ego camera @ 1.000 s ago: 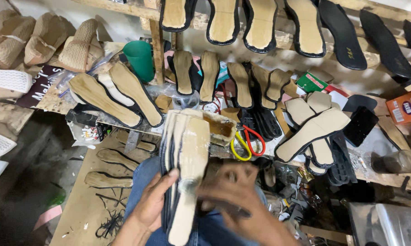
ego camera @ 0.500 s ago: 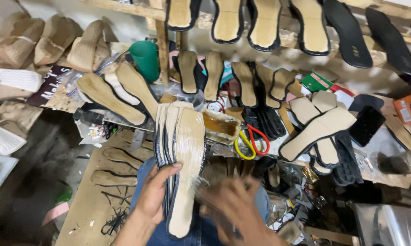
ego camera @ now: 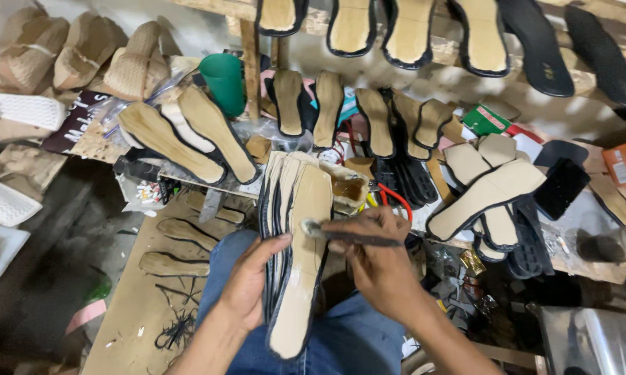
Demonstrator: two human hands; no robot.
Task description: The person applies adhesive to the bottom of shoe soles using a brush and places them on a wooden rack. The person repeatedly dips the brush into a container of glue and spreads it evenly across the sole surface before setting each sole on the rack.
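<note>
Centre frame: left hand [ego camera: 247,288] fingers grip sole stack [ego camera: 289,243]; right hand [ego camera: 375,257] fingers pinch glue brush [ego camera: 341,236] mid-sole. Top sole partly coated; stacked soles beneath left.

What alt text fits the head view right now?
A person's left hand steadies a stack of tan shoe insoles on their lap while the right hand touches a small brush to the top insole. More insoles and a green cup lie around.

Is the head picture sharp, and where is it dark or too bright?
Head view: hands, brush and soles fairly sharp; floor at left is in deep shadow; patchy light on the wall; edges bend slightly.
</note>
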